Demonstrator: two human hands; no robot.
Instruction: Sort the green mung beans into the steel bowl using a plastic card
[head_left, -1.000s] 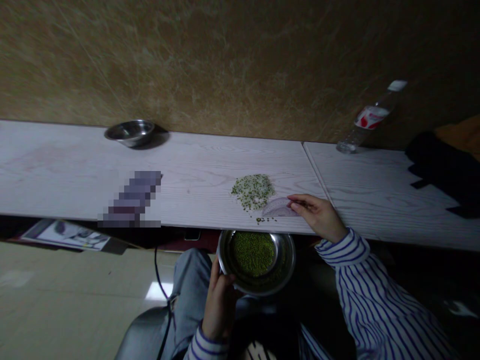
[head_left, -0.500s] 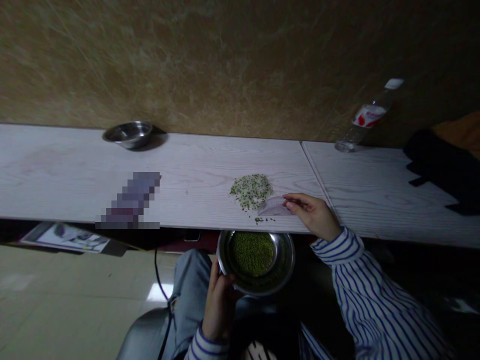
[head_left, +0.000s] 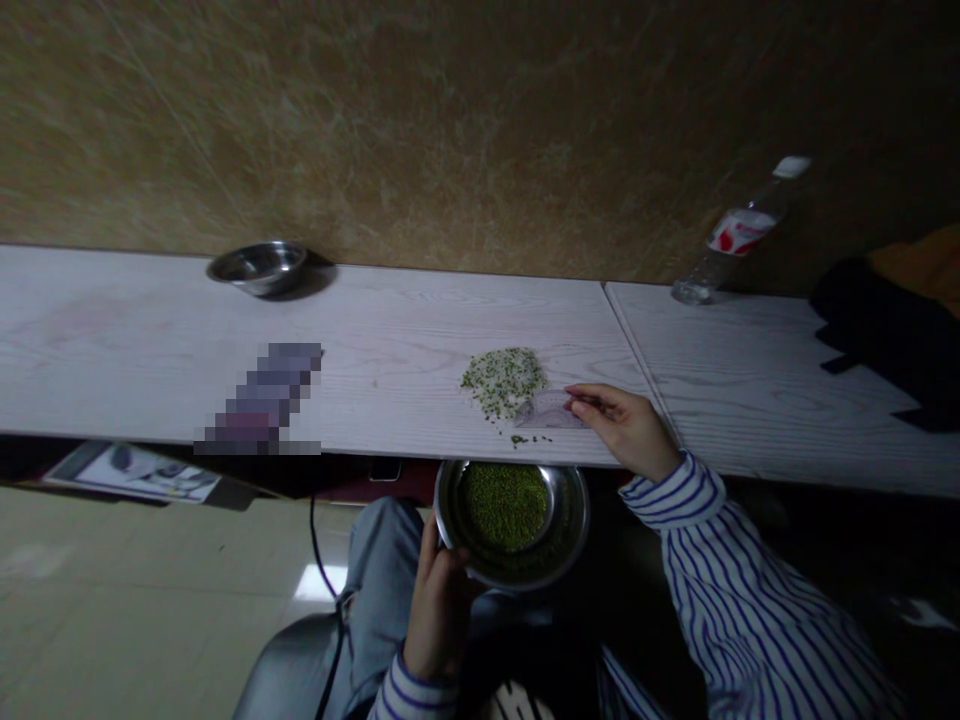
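Note:
My left hand (head_left: 442, 605) grips the near-left rim of a metal bowl (head_left: 576, 540), which sits just below the table's front edge. Inside the bowl lie many green mung beans (head_left: 506, 508). Between the thumb and fingers of my right hand (head_left: 626, 428) is a clear protractor (head_left: 547, 408), low over the tabletop or touching it. Its left end reaches the lower right side of a pile of mixed green beans and white grains (head_left: 504, 382). Several loose beans (head_left: 519, 440) lie between the pile and the table edge.
A second metal bowl (head_left: 259, 268) stands at the back left of the white table (head_left: 390, 330). A blurred-out flat object (head_left: 262, 395) lies at the front left. On the right are a plastic bottle (head_left: 731, 240) and dark cloth (head_left: 885, 340). A black cable (head_left: 318, 550) hangs below.
My right hand has shifted slightly left with the protractor, bringing it closer against the pile. My left hand and the bowl have stayed in place.

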